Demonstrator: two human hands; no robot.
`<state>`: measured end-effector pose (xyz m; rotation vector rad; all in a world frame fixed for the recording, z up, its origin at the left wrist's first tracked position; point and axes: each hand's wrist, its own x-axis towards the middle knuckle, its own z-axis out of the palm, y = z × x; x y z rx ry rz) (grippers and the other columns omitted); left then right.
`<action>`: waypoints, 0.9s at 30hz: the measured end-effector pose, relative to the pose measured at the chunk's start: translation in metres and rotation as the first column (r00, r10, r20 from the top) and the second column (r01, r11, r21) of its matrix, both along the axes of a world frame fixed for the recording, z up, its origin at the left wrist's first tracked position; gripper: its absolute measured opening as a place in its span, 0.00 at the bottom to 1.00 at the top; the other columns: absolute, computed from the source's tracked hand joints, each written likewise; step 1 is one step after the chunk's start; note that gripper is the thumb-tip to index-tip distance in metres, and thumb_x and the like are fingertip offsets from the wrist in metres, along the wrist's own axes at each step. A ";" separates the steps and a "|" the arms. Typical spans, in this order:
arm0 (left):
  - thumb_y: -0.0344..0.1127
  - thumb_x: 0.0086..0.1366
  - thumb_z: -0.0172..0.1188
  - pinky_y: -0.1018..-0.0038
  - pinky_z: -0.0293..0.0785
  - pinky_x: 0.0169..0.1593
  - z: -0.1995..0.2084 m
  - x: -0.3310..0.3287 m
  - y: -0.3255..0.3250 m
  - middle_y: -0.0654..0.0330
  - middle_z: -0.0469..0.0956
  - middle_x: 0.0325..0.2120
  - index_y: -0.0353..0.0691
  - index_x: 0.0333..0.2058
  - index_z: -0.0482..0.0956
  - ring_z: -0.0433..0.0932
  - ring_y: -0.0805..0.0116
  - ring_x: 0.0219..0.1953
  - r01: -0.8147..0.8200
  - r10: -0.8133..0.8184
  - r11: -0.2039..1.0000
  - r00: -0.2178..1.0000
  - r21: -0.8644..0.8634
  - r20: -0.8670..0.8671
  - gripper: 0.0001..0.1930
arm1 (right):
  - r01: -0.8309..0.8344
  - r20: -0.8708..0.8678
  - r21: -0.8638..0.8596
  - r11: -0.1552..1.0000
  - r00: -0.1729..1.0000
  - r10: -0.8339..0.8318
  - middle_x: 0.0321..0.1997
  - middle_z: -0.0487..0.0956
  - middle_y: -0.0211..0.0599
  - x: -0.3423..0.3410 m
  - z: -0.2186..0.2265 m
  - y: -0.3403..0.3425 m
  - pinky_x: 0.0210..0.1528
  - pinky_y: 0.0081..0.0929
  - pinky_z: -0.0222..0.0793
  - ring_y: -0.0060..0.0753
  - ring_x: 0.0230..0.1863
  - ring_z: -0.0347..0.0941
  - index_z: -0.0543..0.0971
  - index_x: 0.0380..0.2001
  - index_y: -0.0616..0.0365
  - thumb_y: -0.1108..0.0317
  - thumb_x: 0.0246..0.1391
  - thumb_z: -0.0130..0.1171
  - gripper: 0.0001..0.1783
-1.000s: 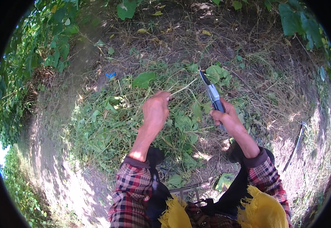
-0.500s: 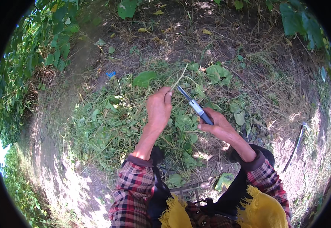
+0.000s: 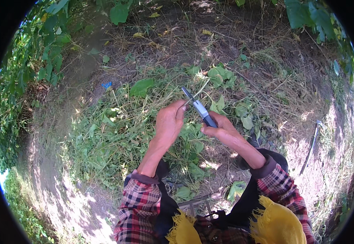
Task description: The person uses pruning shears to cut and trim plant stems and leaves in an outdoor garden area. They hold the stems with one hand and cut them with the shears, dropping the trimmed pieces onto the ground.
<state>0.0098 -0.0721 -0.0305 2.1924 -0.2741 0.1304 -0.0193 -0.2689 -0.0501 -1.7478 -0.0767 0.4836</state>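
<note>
My left hand [image 3: 169, 124] pinches the lower end of a thin green stem [image 3: 203, 86] between thumb and fingers. The stem slants up and to the right from my fingertips. My right hand [image 3: 224, 131] is closed round the blue handle of a knife-like tool [image 3: 200, 108]. It has a pale silver middle and a narrow dark front part, pointing up and left. This front part crosses the stem close to my left fingertips; whether it cuts into the stem cannot be made out. Both hands are above a heap of cut greenery [image 3: 107, 142].
A broad green leaf [image 3: 141, 87] and a blue scrap [image 3: 106, 85] lie beyond my left hand. On the right, a long dark tool [image 3: 310, 148] lies on the ground. Leafy vines [image 3: 30, 69] hang at the left. A yellow fringed cloth [image 3: 280, 221] hangs at my front.
The knife-like tool has moved left and up, from beside the stem to across it. The stem leans further right. My left hand keeps its pinch, and the whole view has shifted slightly.
</note>
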 end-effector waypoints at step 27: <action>0.28 0.62 0.54 0.67 0.73 0.40 -0.002 0.004 0.012 0.51 0.79 0.35 0.34 0.46 0.77 0.76 0.61 0.31 -0.010 -0.023 0.988 0.977 0.155 0.212 0.14 | 0.429 -0.152 0.366 0.825 0.903 -0.402 0.26 0.67 0.24 0.021 0.016 -0.030 0.21 0.14 0.59 0.13 0.22 0.61 0.70 0.37 0.60 0.75 0.51 0.54 0.09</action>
